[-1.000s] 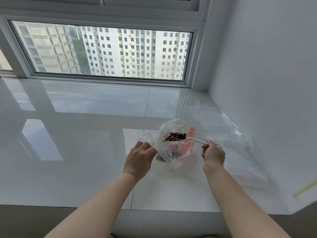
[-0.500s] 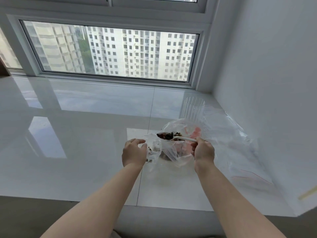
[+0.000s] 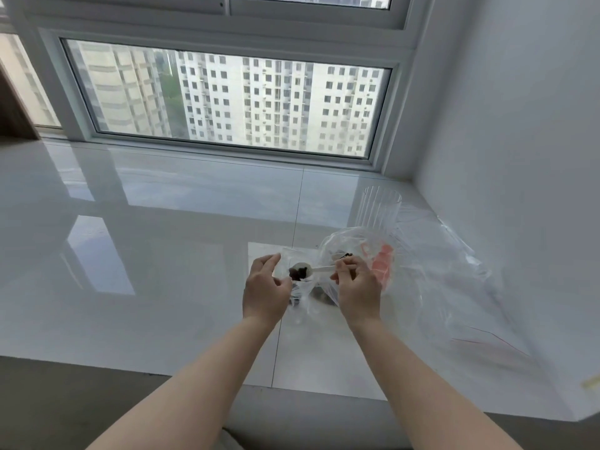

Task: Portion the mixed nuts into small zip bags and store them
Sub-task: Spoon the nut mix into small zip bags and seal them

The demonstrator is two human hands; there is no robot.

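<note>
My left hand (image 3: pixel 264 289) holds the mouth of a small clear zip bag (image 3: pixel 300 292) open on the white sill. My right hand (image 3: pixel 357 289) pinches the handle of a white plastic spoon (image 3: pixel 319 269). Its bowl, loaded with dark nuts (image 3: pixel 298 273), is over the small bag's opening. Just behind my right hand sits the large clear bag of mixed nuts (image 3: pixel 357 251), with an orange-red patch showing through the plastic. A few dark nuts lie at the bottom of the small bag.
A ribbed clear plastic cup (image 3: pixel 380 207) stands behind the big bag. Several flat zip bags with red seal lines (image 3: pixel 480 319) lie to the right against the white wall. The glossy sill (image 3: pixel 162 254) stretches to the left, and its front edge is close to me.
My right hand carried the loaded spoon left, out of the large bag, to the small bag's mouth. My left hand stayed at the small bag. The camera shifted.
</note>
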